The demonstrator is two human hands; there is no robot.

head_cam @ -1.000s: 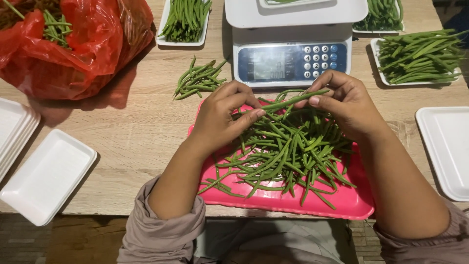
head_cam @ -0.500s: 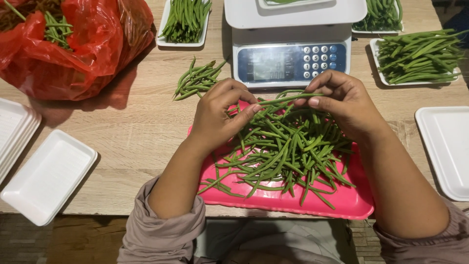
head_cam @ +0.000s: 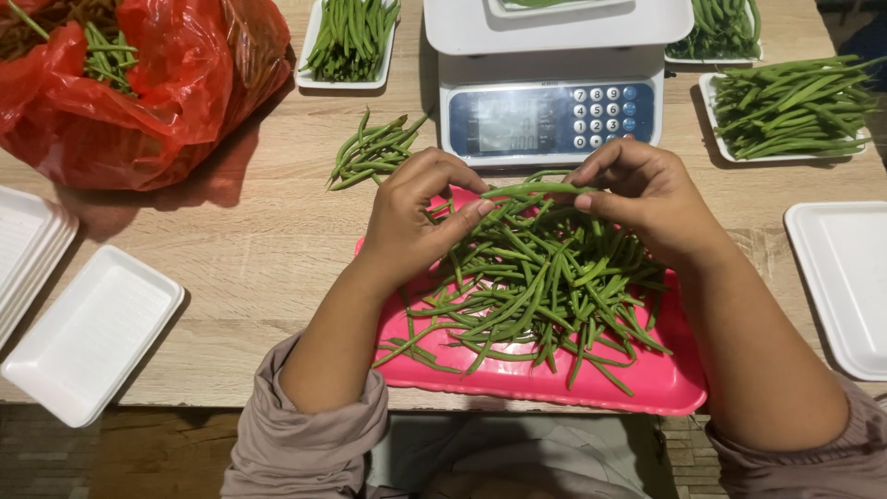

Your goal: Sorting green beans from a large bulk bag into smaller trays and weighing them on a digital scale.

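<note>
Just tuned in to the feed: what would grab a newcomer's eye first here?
The pink tray heaped with green beans at the near table edge, with the left hand and right hand lifting one bean above it. Then the red bag at far left and the scale behind the tray.

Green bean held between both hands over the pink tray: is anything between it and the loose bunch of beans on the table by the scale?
Nothing visible. The bean is pinched by the left hand and right hand; bare table lies toward the bunch, though the left hand sits on that side.
</note>
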